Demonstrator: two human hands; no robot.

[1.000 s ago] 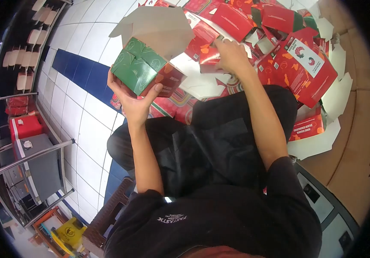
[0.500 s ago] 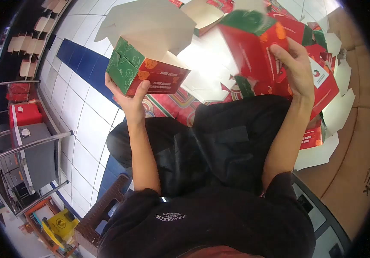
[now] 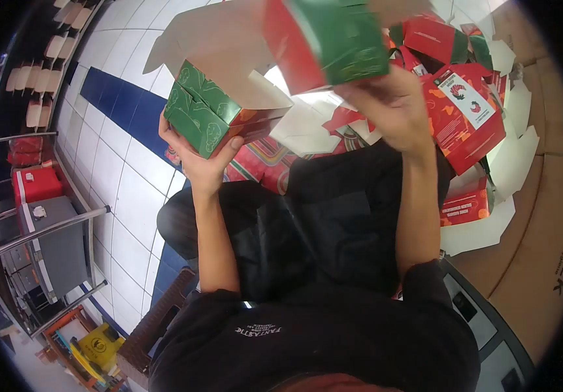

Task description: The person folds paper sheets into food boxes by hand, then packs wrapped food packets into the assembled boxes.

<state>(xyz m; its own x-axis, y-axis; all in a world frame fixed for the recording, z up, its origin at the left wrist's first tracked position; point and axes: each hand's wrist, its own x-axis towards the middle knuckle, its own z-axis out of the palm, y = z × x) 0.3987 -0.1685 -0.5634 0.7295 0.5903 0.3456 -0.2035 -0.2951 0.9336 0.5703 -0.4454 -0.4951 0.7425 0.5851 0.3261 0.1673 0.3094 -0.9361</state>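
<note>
My left hand point(image 3: 203, 163) is wrapped round the bottom of a green and red box point(image 3: 204, 114), tilted, with its pale flaps standing open. My right hand point(image 3: 392, 108) holds a second green and red box point(image 3: 333, 42) by its lower side, up and to the right of the first. That second box is smeared by motion, and its far flaps are partly out of view. Behind and right of my right hand lies a heap of red boxes, among them one with a white label point(image 3: 464, 98).
Patterned red sheeting point(image 3: 262, 163) lies in front of my crossed legs. Brown cardboard point(image 3: 536, 228) covers the right side. At left stand a metal rack point(image 3: 46, 232) with grey and red cases, and a yellow item point(image 3: 101, 346). White tiles point(image 3: 124, 189) have a blue strip.
My right hand has lifted a box from the heap, swung it right, then brought it left beside the first box. My left hand has kept its box, turning it slightly.
</note>
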